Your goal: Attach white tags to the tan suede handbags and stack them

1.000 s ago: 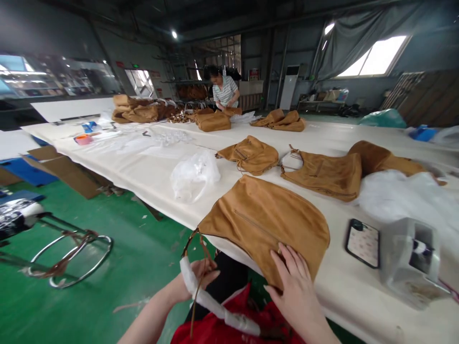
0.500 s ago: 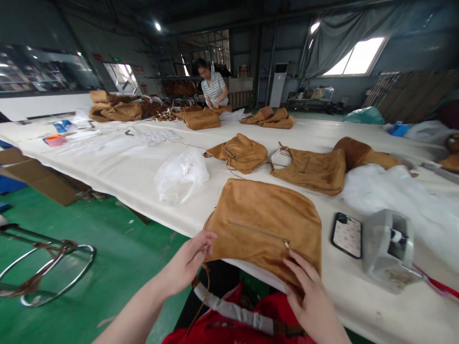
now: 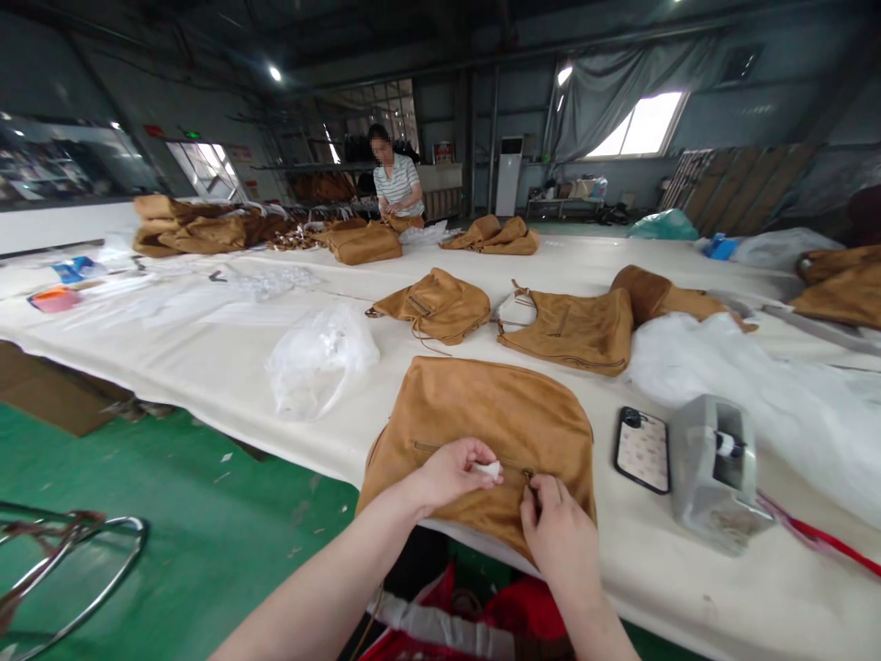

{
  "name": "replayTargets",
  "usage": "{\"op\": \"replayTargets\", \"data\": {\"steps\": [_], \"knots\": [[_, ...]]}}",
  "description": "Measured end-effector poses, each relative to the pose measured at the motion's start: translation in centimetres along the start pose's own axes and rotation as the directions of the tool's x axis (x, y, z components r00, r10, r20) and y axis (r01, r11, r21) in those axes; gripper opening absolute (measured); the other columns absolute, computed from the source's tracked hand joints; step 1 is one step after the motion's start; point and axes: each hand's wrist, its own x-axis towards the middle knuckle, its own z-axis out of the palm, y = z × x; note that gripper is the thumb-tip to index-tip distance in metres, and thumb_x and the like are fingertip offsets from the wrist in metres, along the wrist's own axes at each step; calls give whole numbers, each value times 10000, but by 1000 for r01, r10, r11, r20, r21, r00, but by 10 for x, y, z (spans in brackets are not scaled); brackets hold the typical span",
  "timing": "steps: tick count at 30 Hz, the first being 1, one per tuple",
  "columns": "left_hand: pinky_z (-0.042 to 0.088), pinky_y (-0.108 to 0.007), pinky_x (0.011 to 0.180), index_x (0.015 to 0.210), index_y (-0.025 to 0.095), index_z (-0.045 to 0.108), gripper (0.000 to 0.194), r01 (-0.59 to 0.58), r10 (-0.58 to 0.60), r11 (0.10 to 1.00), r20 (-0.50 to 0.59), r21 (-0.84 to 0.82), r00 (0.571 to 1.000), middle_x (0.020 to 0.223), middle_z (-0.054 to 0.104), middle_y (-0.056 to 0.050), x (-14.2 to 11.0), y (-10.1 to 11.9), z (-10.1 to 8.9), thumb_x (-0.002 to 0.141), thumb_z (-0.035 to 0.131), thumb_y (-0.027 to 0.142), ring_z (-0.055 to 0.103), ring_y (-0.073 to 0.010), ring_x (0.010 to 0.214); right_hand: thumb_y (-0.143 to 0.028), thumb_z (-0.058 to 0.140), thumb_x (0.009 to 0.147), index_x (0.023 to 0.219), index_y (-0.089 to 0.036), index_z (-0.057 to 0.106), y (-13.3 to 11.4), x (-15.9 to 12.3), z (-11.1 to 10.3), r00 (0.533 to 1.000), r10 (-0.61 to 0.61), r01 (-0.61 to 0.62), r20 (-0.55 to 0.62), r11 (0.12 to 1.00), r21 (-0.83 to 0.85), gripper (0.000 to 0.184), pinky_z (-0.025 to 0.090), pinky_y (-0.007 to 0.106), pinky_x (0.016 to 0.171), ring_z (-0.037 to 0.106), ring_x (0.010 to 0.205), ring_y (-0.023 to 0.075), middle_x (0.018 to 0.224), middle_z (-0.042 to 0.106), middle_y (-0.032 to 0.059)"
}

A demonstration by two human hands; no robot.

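A tan suede handbag [image 3: 492, 399] lies on the table's near edge, its zippered side facing up. My left hand [image 3: 451, 470] is over the zipper line, fingers closed on a small white piece [image 3: 488, 469] that looks like soft paper or foam. At the zipper's right end, the fingers of my right hand [image 3: 561, 523] pinch the metal zipper pull [image 3: 528, 476], which they partly cover. The bag's lower edge hangs a little over the table edge, and a thin cord dangles below it.
On the white table [image 3: 227, 367] lie a crumpled plastic bag [image 3: 323, 358], two tan bags [image 3: 440, 303] [image 3: 585, 326], a phone [image 3: 642, 448] and a grey tape dispenser [image 3: 716, 477]. White plastic wrap [image 3: 743, 386] lies at right. Across the table stands a co-worker [image 3: 399, 184] handling a bag.
My left hand has moved from the bag's left edge to over the zipper, now with the white piece showing. My right fingers have closed on the zipper pull. The view has shifted slightly right.
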Motion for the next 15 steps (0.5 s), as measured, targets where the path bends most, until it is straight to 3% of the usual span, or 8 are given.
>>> {"op": "replayTargets", "data": {"steps": [2,6,10,15], "knots": [[483,-288,778,869,147,564,477,28,-28,1000,-23,-1,999,890,691,-63,-8,2,2,598,857,409,677,-171,839,-290,494,917,948,-205,553,-2,-3,-3,999,32,-29,-11,977,213,108,480,297,621,655,695,197,851,667,47],[507,-267,671,940,148,543,491,70,-69,997,-25,19,997,895,705,-75,-25,6,11,698,765,513,684,-153,730,-343,495,919,1049,-205,571,-15,-7,-12,993,84,-117,83,801,587,204,508,252,584,629,653,154,864,665,33],[485,-241,561,952,162,513,478,68,-68,994,3,82,998,773,696,-51,-32,-1,16,809,585,613,679,-158,632,-316,523,900,1131,-210,568,-27,-5,-19,985,9,-125,171,723,680,258,522,257,651,628,707,154,929,657,39],[510,-264,564,908,189,495,420,12,-9,975,-15,224,1000,759,681,-33,-35,-8,19,850,508,605,686,-183,649,-385,500,927,982,-202,619,-30,-2,-22,939,-13,-263,343,616,743,226,518,261,637,633,710,176,829,677,43]]}}
